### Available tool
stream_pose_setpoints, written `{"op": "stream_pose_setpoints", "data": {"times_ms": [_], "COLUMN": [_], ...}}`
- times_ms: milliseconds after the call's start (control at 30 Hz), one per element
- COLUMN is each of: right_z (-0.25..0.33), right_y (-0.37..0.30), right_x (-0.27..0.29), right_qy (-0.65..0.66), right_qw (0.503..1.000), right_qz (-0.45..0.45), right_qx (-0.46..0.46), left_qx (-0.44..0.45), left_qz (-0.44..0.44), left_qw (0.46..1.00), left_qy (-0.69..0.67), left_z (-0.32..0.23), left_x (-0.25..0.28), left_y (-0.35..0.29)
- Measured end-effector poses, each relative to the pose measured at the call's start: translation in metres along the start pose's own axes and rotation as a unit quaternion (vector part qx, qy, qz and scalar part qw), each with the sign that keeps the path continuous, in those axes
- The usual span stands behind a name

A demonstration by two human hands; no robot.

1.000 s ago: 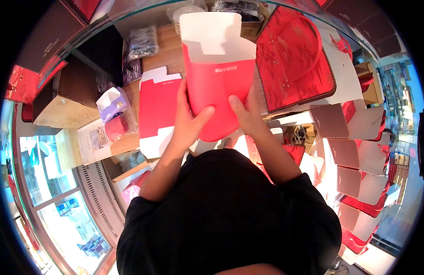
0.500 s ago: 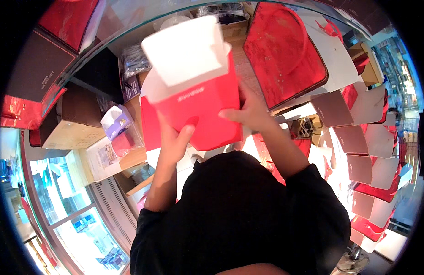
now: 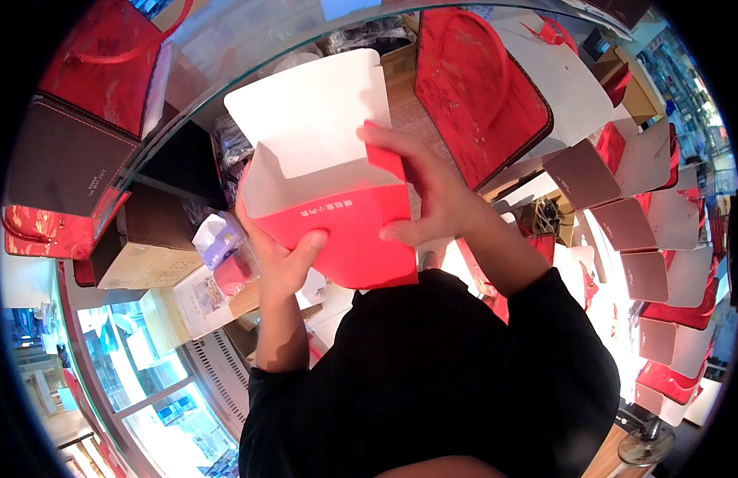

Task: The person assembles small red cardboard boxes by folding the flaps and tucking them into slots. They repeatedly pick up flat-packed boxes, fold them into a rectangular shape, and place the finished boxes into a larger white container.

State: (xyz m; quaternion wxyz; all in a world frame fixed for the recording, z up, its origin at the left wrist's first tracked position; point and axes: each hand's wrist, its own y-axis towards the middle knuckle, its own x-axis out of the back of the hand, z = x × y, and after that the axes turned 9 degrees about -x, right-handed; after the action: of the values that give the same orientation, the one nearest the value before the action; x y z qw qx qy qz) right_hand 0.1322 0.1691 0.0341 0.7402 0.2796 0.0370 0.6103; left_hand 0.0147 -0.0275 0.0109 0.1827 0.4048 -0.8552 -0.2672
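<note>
Between my hands is a red cardboard box [image 3: 349, 243], white inside, held with its top open. Its tall white lid flap [image 3: 305, 103] stands up on the far side. My left hand [image 3: 277, 259] grips the box's left side, its thumb on the red front and the other fingers mostly hidden. On the right side, my right hand [image 3: 433, 191] has its thumb against the front. Its index finger reaches up to a small red side flap [image 3: 385, 159] at the box's mouth. Nothing is visible in the part of the inside that shows.
Beyond the box lies a large red bag [image 3: 480, 95] with a looped handle. Several red-and-brown folded bags [image 3: 616, 231] stand in a row at the right. At the left are a brown carton [image 3: 158, 231] and a lilac tissue pack [image 3: 217, 243]. A glass edge [image 3: 217, 88] crosses the far side.
The box has come a little nearer to my body, showing more of its inside. My right index finger has moved up onto the side flap; both hands still hold the box.
</note>
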Motion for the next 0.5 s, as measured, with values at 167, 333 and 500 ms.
{"op": "stream_pose_setpoints", "data": {"times_ms": [167, 333, 500], "right_z": [0.007, 0.007, 0.0], "right_y": [0.002, 0.011, 0.01], "right_x": [0.002, 0.005, 0.008], "right_qy": [0.018, 0.076, 0.026], "right_qw": [1.0, 0.996, 1.0], "right_qz": [0.002, -0.031, 0.005], "right_qx": [-0.012, -0.022, -0.001], "left_qx": [-0.028, -0.07, -0.036], "left_qz": [0.037, 0.095, 0.055], "left_qw": [0.997, 0.992, 0.996], "left_qy": [-0.056, -0.035, -0.06], "left_z": [-0.02, -0.015, -0.014], "left_x": [-0.002, 0.005, 0.002], "left_y": [0.018, 0.024, 0.021]}}
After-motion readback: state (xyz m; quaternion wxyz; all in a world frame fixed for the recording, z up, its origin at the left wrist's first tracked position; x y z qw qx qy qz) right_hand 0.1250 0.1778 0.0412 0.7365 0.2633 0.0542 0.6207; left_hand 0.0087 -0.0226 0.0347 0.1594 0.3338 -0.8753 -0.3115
